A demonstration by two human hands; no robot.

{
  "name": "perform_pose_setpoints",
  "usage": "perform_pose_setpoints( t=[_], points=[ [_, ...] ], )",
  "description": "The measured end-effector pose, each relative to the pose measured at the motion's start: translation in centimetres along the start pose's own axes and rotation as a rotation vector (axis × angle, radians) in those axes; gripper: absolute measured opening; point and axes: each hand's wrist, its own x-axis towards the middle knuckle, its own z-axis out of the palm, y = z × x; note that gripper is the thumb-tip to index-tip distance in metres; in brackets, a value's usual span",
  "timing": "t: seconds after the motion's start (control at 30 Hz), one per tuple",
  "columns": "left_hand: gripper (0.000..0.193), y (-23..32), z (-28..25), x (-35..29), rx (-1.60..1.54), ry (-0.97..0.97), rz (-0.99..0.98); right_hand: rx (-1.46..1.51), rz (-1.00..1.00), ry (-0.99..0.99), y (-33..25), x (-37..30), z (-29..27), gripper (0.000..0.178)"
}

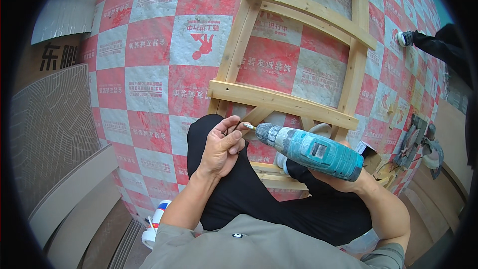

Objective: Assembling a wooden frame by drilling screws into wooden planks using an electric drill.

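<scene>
My right hand (pixel 339 183) is wrapped round a teal and grey cordless drill (pixel 311 150), which lies level over my lap and points left. Its bit (pixel 249 126) reaches the fingertips of my left hand (pixel 222 147). Those fingers are pinched together, with thin dark screws (pixel 236 128) showing between them; how many is hard to tell. Just beyond both hands lies a ladder-like wooden frame (pixel 284 102) of pale boards, its nearest crosspiece close to the drill. Most of the drill's handle is hidden under its body.
Red and white printed sheeting (pixel 149 45) covers the floor. Stacked boards and tiles (pixel 59 104) stand at the left, with a white bucket (pixel 159 216) nearby. A miter-saw-like tool (pixel 420 144) sits among wood scraps at the right. Another person's dark-clothed leg (pixel 438 45) shows at the far right.
</scene>
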Motion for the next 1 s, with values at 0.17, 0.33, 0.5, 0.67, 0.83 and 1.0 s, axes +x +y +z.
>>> perform_pose_setpoints(
  t=[0.17,0.33,0.5,0.67,0.83,1.0],
  points=[
    [0.018,-0.4,-0.5,0.7,0.059,0.025,0.031,0.002,-0.046,0.03,0.1,0.3,0.4,0.032],
    [0.017,-0.5,0.2,1.1,-0.148,-0.019,-0.112,-0.064,-0.059,0.022,-0.4,0.9,0.6,0.032],
    [0.019,-1.1,0.3,1.9,-0.34,0.0,-0.126,-0.208,-0.021,-0.002,-0.6,1.5,1.3,0.034],
    [0.016,-1.1,-0.7,2.7,-0.344,0.062,-0.133,-0.324,0.173,-0.007,-1.8,2.5,2.7,0.04],
    [0.016,-1.9,-2.9,4.6,-0.441,0.181,-0.167,-0.455,0.117,0.045,-4.6,6.1,4.7,0.043],
    [0.02,-1.1,-1.5,7.8,-0.613,0.483,-0.208,-0.476,0.265,0.013,-5.5,8.6,6.3,0.041]
  ],
)
